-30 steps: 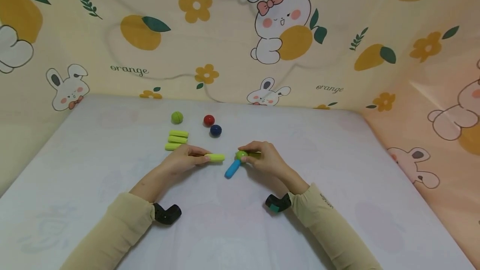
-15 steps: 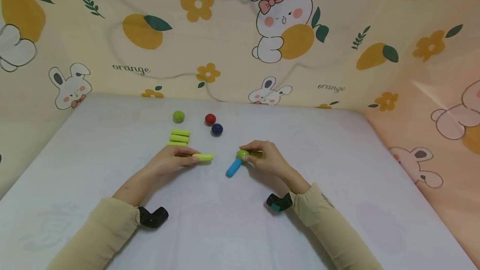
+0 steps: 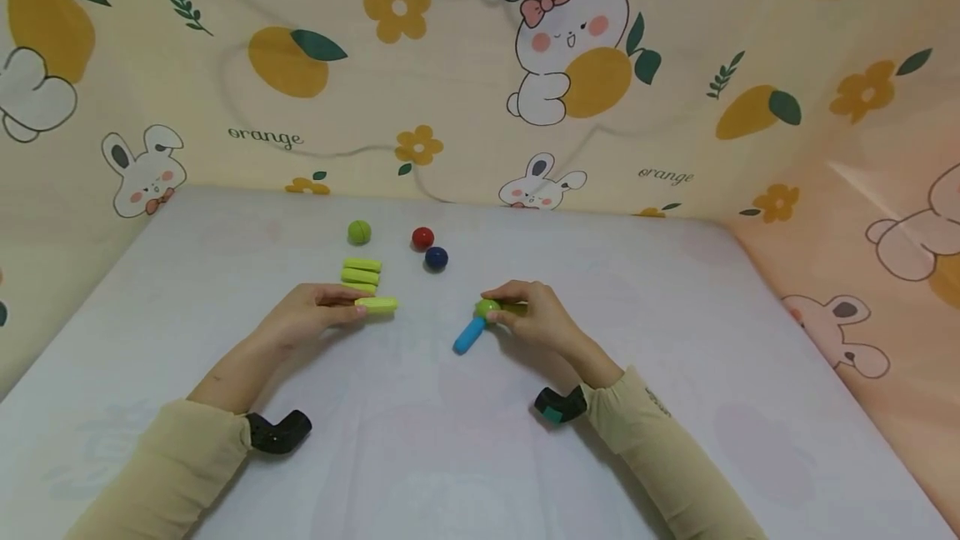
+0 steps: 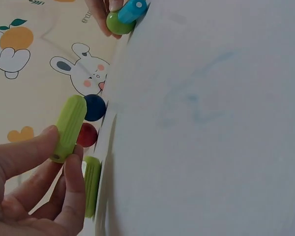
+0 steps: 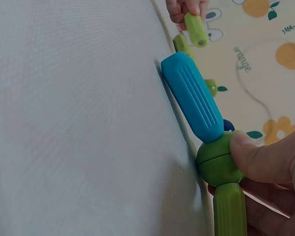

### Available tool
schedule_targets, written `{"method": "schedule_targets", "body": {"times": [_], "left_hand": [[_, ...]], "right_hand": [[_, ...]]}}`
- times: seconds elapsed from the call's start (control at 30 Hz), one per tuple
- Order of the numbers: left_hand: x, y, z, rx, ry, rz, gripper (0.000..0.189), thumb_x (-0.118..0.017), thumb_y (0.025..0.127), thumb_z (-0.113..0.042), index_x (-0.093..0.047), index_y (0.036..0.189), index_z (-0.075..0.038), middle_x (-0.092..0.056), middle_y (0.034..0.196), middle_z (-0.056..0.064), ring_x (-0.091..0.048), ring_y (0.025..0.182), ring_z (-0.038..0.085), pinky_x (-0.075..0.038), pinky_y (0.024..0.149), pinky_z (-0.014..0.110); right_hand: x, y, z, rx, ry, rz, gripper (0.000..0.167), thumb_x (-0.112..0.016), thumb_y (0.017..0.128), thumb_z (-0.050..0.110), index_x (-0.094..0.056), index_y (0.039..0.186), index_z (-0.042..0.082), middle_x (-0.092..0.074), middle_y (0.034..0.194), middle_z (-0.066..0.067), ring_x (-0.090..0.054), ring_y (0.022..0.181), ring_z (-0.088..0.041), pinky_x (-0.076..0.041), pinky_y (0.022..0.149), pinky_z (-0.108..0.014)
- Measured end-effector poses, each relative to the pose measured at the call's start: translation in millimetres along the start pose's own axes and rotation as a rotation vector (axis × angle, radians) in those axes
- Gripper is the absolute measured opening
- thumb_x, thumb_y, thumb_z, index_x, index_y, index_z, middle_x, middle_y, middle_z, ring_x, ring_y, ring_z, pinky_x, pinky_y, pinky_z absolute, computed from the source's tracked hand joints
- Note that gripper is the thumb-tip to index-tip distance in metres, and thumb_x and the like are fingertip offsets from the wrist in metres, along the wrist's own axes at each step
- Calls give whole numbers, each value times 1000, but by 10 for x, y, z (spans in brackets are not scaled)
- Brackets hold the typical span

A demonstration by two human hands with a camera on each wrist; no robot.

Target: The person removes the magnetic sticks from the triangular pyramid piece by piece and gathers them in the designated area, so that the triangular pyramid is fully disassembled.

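My left hand (image 3: 303, 311) pinches a yellow-green ribbed toy rod (image 4: 71, 125) between thumb and fingers, just in front of the several matching rods (image 3: 362, 276) lying side by side. The held rod points right, its far end free. At centre right, my right hand (image 3: 536, 313) grips a green ball (image 5: 219, 160) by its sides. A blue rod (image 5: 192, 96) is joined to that ball and slants toward the front left. On the ball's other side sits a green rod (image 5: 229, 209), partly hidden by the fingers in the head view.
Behind the row of rods lies another green ball (image 3: 359, 232). A red ball (image 3: 423, 238) and a dark blue ball (image 3: 437, 258) rest to its right. The white-covered table (image 3: 420, 457) meets a rabbit-and-orange printed cloth (image 3: 465, 65) at the back.
My left hand has moved left with its yellow-green rod, away from the green ball and toward the row of rods. My right hand stays in place, holding the joined pieces.
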State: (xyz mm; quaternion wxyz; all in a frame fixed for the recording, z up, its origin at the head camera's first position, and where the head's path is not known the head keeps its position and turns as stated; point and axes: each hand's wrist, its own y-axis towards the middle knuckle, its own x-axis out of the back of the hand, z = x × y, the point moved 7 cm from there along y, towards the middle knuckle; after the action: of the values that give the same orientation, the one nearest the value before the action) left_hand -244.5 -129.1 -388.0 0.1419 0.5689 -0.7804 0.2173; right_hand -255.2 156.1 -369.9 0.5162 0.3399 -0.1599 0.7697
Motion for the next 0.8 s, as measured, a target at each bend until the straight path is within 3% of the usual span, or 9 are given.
{"method": "schedule_targets", "body": {"times": [0.17, 0.43, 0.8], "left_hand": [[40, 2, 16, 33, -19, 1, 45, -67, 90, -25, -60, 127, -1, -57, 132, 19, -51, 115, 24, -42, 91, 29], [109, 6, 68, 72, 13, -5, 46, -65, 91, -25, -58, 129, 0, -56, 133, 21, -46, 123, 31, -38, 101, 45], [188, 41, 165, 112, 6, -40, 46, -68, 89, -21, -59, 127, 2, -57, 128, 22, -48, 115, 29, -42, 89, 33]], "right_hand": [[1, 1, 1, 15, -10, -1, 28, -71, 86, 8, -69, 113, 2, -70, 111, -13, -64, 101, -24, -52, 90, -39], [13, -2, -2, 1, -11, -1, 29, -71, 86, 8, -69, 114, 3, -70, 112, -12, -64, 102, -24, -51, 91, -39], [8, -2, 12, -1, -1, 0, 29, -71, 86, 9, -69, 113, 2, -70, 112, -12, -64, 102, -24, -51, 92, -40]]}}
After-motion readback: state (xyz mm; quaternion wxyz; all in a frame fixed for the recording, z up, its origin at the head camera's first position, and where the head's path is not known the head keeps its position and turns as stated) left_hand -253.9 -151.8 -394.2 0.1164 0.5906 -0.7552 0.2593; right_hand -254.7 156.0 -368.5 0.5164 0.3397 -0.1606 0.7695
